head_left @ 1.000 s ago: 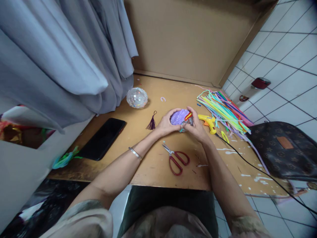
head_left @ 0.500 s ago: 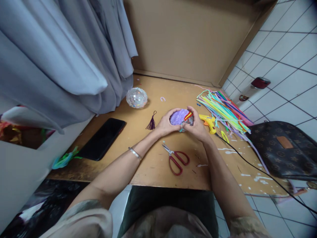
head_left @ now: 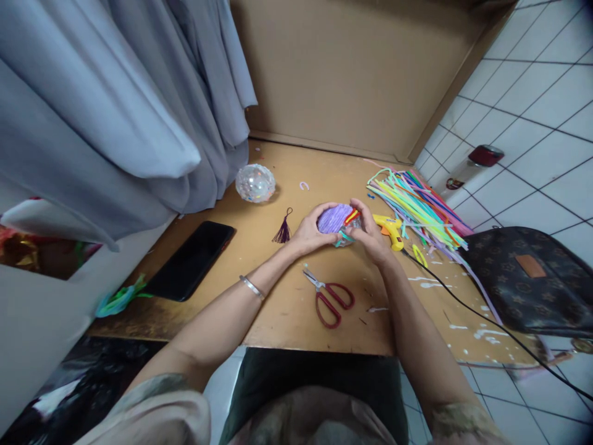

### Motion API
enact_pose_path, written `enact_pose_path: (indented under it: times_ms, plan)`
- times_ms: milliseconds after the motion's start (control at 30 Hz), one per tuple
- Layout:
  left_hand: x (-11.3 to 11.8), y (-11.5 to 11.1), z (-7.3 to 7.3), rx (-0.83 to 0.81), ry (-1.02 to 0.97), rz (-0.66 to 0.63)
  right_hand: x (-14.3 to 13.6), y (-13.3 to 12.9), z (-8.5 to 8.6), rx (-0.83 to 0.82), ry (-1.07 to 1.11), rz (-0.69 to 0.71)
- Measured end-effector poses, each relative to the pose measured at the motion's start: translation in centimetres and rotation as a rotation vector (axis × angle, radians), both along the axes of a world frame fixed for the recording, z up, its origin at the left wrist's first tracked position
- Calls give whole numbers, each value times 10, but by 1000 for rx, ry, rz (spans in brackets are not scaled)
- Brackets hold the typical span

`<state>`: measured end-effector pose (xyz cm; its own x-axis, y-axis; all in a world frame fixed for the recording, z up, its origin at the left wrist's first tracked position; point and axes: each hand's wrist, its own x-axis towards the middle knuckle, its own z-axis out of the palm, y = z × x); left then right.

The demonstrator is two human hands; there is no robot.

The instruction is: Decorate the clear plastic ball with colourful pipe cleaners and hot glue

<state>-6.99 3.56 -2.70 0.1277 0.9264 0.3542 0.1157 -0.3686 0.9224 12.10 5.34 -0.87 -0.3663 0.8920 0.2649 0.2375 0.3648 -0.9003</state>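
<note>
Between my two hands is a round ball [head_left: 334, 218], mostly covered in purple strips, with red and yellow pieces and a clear part at its right. My left hand [head_left: 309, 232] curves around its left side. On the right side, my right hand [head_left: 370, 235] grips it, the thumb pressed low near a teal bit. A dark purple tassel [head_left: 282, 228] lies left of my left hand. Red-handled scissors [head_left: 330, 296] rest with blades partly open, nearer to me. Beside my right hand is a yellow glue gun [head_left: 391, 230] with a black cord.
A clear ball [head_left: 255, 183] sits at the back left, near the grey curtain [head_left: 185, 111]. A black phone [head_left: 192, 259] lies on the left. Colourful pipe cleaners [head_left: 421, 207] are heaped at the right, before a brown patterned bag [head_left: 532, 290]. Dried white glue marks the table's right side.
My right thumb has shifted slightly on the ball, and more of the teal bit shows. Both hands stay around the ball; everything else lies as before.
</note>
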Motion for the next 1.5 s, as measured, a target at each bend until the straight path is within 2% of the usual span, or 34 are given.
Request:
enact_pose_path:
  times_ms: [600, 1500]
  plan:
    - [0, 5, -7, 31, -15, -2, -1, 1, -2, -13, 31, 5]
    - [0, 2, -4, 22, 1, 1, -5, 0, 0, -23, -10, -7]
